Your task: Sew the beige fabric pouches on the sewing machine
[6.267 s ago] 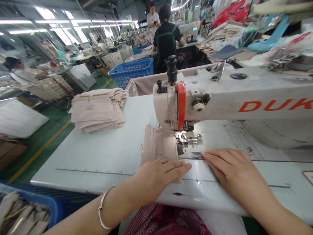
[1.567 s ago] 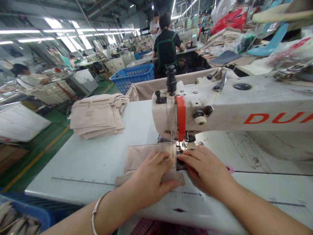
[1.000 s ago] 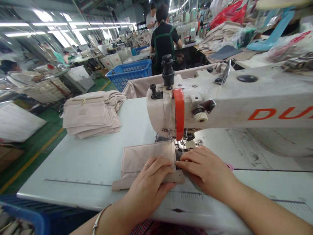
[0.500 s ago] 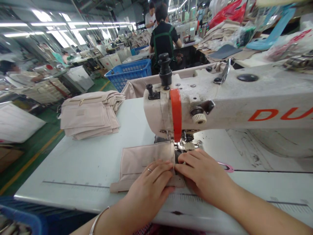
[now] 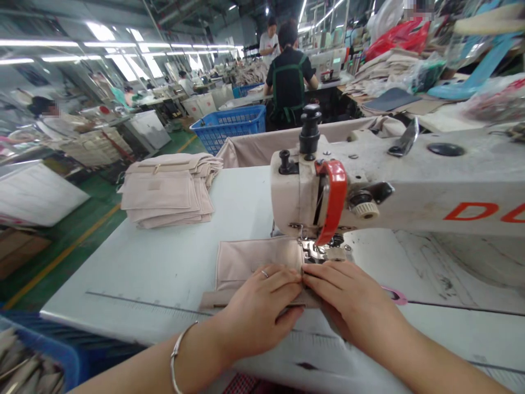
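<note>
Two bare hands work near the lower centre of the frame, both on a beige fabric piece (image 5: pixel 250 258) that lies flat on the pale table (image 5: pixel 135 268), its upper right corner by the metal presser foot (image 5: pixel 315 251) of a sewing machine (image 5: pixel 404 189). The left hand (image 5: pixel 266 306) rests across the lower right part of the fabric, fingers close together and bent lightly, the thumb set apart below them near the lower strip; whether it pinches the cloth I cannot tell. Fingers of the right hand (image 5: pixel 353 298) also lie together, tips at the fabric's right edge, next to the left fingertips; its thumb is hidden, so its grip cannot be told either. A ring (image 5: pixel 264 273) and a bracelet (image 5: pixel 175 355) are on the left hand and wrist. Right of centre, a pink object (image 5: pixel 397 296) lies just beside the right hand, partly covered. A stack of beige pieces (image 5: pixel 158 191) sits left of centre on the table. One blue basket (image 5: pixel 235 121) stands in the upper middle; a blue bin (image 5: pixel 68 342) with more beige pieces fills the lower left corner.
</note>
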### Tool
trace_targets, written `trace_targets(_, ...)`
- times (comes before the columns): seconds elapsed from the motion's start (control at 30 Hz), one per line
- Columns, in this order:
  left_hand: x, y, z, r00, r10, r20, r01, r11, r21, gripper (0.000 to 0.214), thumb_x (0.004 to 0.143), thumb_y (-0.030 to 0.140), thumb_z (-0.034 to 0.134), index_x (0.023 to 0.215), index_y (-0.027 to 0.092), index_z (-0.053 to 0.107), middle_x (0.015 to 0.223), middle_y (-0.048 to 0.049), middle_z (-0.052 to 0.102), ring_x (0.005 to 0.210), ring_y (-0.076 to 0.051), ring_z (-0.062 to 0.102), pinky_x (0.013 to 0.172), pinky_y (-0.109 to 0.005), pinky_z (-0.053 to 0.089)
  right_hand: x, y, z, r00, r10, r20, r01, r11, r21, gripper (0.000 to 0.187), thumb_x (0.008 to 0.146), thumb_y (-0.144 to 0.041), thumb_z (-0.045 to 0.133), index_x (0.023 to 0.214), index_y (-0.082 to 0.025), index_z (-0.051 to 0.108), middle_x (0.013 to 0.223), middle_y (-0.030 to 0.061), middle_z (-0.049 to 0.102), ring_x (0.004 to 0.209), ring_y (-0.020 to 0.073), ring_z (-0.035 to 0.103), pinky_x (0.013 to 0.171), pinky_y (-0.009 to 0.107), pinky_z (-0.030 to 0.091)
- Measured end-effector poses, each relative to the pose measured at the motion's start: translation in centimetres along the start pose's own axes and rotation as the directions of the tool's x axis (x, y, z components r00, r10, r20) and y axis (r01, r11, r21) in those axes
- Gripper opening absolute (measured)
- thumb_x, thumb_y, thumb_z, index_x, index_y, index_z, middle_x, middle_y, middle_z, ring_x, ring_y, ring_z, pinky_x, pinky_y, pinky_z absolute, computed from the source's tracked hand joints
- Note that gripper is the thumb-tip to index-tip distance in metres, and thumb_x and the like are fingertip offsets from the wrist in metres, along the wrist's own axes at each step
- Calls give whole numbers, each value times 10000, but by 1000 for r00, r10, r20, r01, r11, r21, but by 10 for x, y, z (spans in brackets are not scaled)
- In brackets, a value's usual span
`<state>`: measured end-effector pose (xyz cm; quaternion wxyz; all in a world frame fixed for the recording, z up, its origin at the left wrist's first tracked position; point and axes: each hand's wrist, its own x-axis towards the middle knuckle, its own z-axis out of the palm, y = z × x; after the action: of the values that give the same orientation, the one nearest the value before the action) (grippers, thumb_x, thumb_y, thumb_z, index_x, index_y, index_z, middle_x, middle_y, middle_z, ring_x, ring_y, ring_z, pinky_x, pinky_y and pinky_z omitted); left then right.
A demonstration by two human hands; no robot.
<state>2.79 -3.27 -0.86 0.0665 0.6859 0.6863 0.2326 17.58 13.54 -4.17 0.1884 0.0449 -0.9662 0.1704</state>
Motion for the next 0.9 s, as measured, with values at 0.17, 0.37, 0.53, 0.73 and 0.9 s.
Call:
trace_targets(0.17, 14, -12, -3, 999, 24, 37, -24, 1000, 2, 265, 893, 216, 600, 1153, 162, 602, 1204, -64, 650, 1139, -221, 580, 1060, -380, 432, 3, 3, 1, 1000, 19, -12, -20, 1000, -22, 375, 907, -61, 497, 1256, -175, 570, 1249, 82, 591, 1050, 257, 519, 898, 443, 458)
trace_targets(0.37, 30, -29, -7, 997, 71, 32, -71, 997, 2, 167, 889, 204, 584, 1046, 187, 638, 1162, -51, 668, 1120, -209, 596, 1030, -385, 447, 10, 4, 0, 993, 121, 14, -118, 986, -121, 472, 856, -79, 526, 1317, -174, 550, 1114, 114, 594, 974, 296, 518, 828, 479, 475)
trace_targets(0.53, 38, -40, -4, 995, 95, -9, -95, 995, 9, 195, 887, 223, 599, 1074, 189, 643, 1166, -58, 674, 1143, -220, 590, 1040, -401, 442, 14, 6, 1, 982, 180, 59, -168, 970, -174, 546, 852, -63, 498, 1383, -187, 490, 1095, 103, 594, 963, 298, 523, 843, 480, 462)
trace_targets(0.73, 40, -68, -12, 982, 187, 17, -186, 982, -27, 198, 924, 254, 610, 1103, 205, 678, 1196, -57, 675, 1145, -196, 597, 1056, -393, 442, 14, 5, -6, 974, 186, -130, -201, 973, -116, 321, 860, -84, 506, 1159, -137, 609, 1058, 119, 606, 962, 294, 512, 848, 452, 445)
trace_targets(0.9, 38, -80, -16, 983, 184, -10, -185, 980, -77, 184, 926, 228, 611, 1086, 210, 701, 1135, -66, 700, 1091, -185, 631, 998, -378, 495, 14, 12, -13, 962, 221, -162, -256, 937, -236, 123, 909, -169, 526, 941, -162, 644, 885, 92, 613, 870, 280, 506, 789, 439, 415)
